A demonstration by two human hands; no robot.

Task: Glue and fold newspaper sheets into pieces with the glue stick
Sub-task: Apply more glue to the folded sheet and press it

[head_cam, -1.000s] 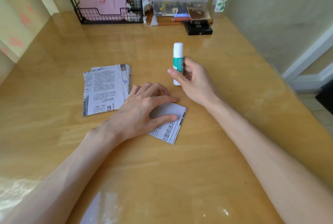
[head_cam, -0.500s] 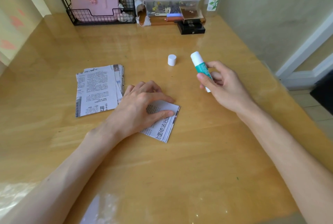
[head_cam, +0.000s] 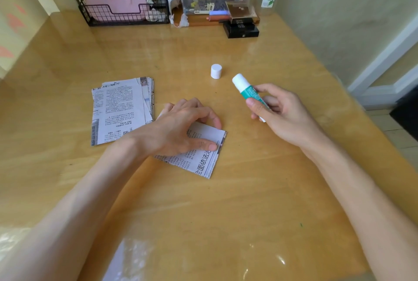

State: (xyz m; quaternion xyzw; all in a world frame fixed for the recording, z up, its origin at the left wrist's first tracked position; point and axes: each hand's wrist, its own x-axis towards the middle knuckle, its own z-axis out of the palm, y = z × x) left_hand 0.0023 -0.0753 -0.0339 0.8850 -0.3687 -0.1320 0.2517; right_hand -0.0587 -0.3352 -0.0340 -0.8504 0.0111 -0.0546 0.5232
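Lifted off its cap [head_cam: 216, 71] (standing nearby), glue stick [head_cam: 246, 90] is resting in right hand [head_cam: 280, 115]'s grip, flat left hand [head_cam: 178, 129] pressing newspaper [head_cam: 203, 163].

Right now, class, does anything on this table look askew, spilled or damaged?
Only small things: the folded piece under the left hand lies skewed against the newspaper stack, and the white cap stands apart from the glue stick in the right hand. No spill or tear shows.

The left hand [head_cam: 181, 126] presses a folded newspaper piece [head_cam: 203, 158] at centre frame. The right hand [head_cam: 280, 113] holds the glue stick [head_cam: 248, 92], its cap [head_cam: 216, 71] standing above.
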